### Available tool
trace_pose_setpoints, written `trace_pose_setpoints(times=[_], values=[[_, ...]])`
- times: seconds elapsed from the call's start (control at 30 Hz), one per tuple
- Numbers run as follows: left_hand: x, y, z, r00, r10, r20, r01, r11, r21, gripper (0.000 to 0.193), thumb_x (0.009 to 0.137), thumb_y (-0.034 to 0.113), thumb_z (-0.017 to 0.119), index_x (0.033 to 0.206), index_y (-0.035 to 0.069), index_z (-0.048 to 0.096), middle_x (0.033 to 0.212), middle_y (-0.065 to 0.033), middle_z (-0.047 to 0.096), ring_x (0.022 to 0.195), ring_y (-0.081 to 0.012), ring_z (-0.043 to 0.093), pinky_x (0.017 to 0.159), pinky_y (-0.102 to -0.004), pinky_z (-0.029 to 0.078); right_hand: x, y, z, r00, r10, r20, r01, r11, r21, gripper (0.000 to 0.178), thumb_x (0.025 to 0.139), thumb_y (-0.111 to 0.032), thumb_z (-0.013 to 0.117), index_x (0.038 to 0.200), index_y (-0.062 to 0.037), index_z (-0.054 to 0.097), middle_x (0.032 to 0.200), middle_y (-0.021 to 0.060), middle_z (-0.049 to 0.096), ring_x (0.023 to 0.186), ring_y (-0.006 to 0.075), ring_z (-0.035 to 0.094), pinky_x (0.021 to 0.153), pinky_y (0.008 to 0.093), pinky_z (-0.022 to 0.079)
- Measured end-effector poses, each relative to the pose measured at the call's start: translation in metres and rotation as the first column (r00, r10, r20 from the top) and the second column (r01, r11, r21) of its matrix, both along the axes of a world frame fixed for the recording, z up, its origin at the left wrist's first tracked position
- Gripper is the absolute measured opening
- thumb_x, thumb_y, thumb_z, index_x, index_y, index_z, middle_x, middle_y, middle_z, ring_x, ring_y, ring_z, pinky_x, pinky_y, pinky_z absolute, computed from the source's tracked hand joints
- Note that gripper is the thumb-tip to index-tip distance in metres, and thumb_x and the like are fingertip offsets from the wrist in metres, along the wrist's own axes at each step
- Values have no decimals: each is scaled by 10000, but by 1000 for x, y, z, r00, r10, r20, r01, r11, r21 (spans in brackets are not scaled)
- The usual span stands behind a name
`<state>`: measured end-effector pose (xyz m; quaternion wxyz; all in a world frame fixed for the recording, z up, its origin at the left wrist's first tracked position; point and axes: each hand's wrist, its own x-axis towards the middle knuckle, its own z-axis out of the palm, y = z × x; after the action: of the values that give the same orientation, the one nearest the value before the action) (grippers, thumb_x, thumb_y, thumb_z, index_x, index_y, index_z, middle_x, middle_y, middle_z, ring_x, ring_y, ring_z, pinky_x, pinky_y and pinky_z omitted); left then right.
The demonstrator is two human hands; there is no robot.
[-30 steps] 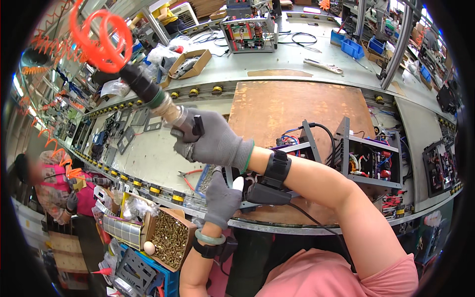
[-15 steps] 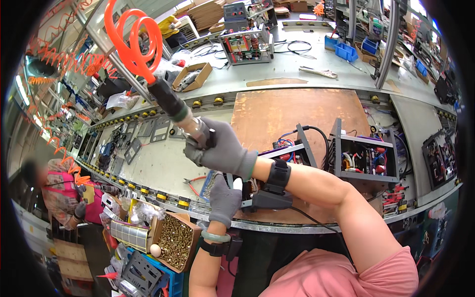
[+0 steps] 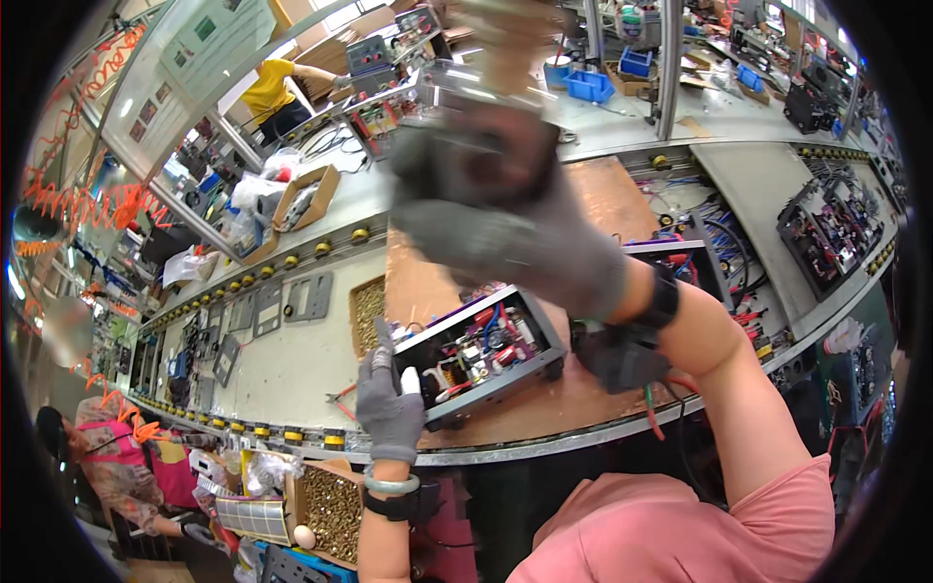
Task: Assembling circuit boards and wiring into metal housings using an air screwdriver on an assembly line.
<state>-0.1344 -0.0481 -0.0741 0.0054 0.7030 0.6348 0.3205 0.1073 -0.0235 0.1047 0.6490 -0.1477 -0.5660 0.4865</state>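
Observation:
My right hand (image 3: 515, 219), in a grey glove and smeared by motion, is raised over the bench, closed around an air-hose hand tool (image 3: 510, 63) whose upper part is a blur. Below it, an open metal chassis (image 3: 486, 355) filled with wires, red parts and circuit boards lies slanted on a brown board (image 3: 593, 189). At the chassis's left end is my gloved left hand (image 3: 391, 408), the fingers along the outside of the end panel and the white-tipped thumb on the inner side. A second open chassis (image 3: 680, 262) is partly covered by my right forearm.
An open box of small screws (image 3: 369, 316) sits beyond my left hand; flat grey plates (image 3: 308, 296) lie farther left. Red-handled pliers (image 3: 340, 396) rest nearby. A carton of brass-coloured fasteners (image 3: 333, 510) stands by the bench edge. A co-worker (image 3: 126, 457) is at the lower left.
My right hand has risen and moved right with the tool. My left hand has come from beside a blue tray to the chassis end. The view has turned, and the nearer chassis shows more fully.

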Motion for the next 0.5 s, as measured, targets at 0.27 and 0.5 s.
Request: trace_pose_setpoints(times=[0.27, 0.5], values=[[-5, -2, -2, 975, -14, -221, 29, 998, 64, 451, 837, 106, 657, 1280, 35, 607, 1284, -250, 568, 1160, -421, 563, 1010, -466, 442, 178, -125, -85, 908, -415, 62, 419, 889, -185, 455, 834, -81, 764, 1231, -83, 541, 1014, 83, 630, 766, 110, 589, 600, 254, 490], [150, -82, -13, 582, -813, -23, 809, 582, -84, 444, 788, 173, 684, 1221, 82, 639, 1305, -185, 556, 1232, -368, 510, 963, -474, 442, 260, -210, -128, 582, -787, 205, 799, 507, -323, 346, 848, -76, 704, 1151, -51, 538, 923, 85, 625, 731, 125, 610, 547, 258, 511]])
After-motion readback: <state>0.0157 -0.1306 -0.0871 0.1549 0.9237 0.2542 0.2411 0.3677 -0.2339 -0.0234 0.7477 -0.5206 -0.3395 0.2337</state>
